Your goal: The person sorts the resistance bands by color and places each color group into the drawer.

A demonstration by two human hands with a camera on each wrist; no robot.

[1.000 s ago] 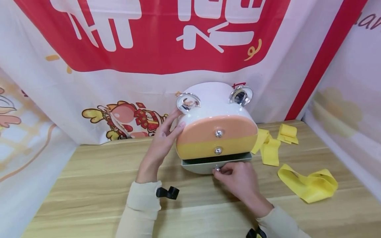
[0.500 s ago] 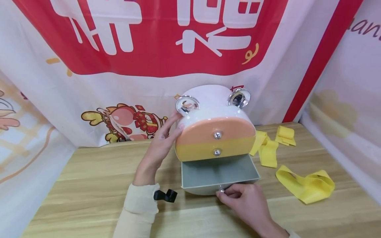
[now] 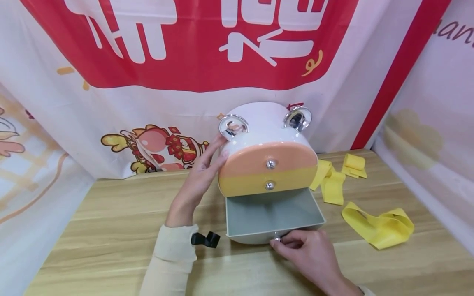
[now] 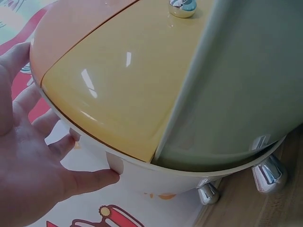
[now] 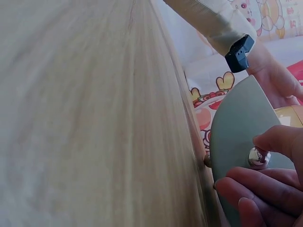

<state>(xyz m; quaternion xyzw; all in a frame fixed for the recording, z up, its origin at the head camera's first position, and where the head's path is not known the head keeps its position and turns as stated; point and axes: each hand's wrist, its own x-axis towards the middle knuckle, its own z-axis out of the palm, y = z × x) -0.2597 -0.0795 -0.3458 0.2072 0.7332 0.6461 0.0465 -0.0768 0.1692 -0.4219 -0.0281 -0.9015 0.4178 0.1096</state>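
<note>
A small rounded drawer cabinet [image 3: 264, 123], white with two silver ears, stands on the table. Its orange top drawer [image 3: 248, 160] and yellow middle drawer [image 3: 242, 183] are closed. The grey-green bottom drawer [image 3: 272, 211] is pulled well out, and nothing lies inside it. My right hand [image 3: 311, 250] pinches the silver drawer knob [image 5: 258, 158] between thumb and fingers. Against the cabinet's left side rests my left hand [image 3: 198, 181]; in the left wrist view its fingers [image 4: 35, 101] are spread along the white shell. Silver feet [image 4: 270, 175] show beneath the cabinet.
Yellow strips [image 3: 333, 187] lie beside the cabinet on the right, with a folded yellow piece [image 3: 354, 164] behind them and a looped yellow band [image 3: 385, 230] nearer the front. A printed red and white cloth [image 3: 200, 61] hangs close behind the cabinet.
The bottom drawer has slid from slightly ajar to far out toward me, with my right hand on its knob. My left hand has kept its place on the cabinet.
</note>
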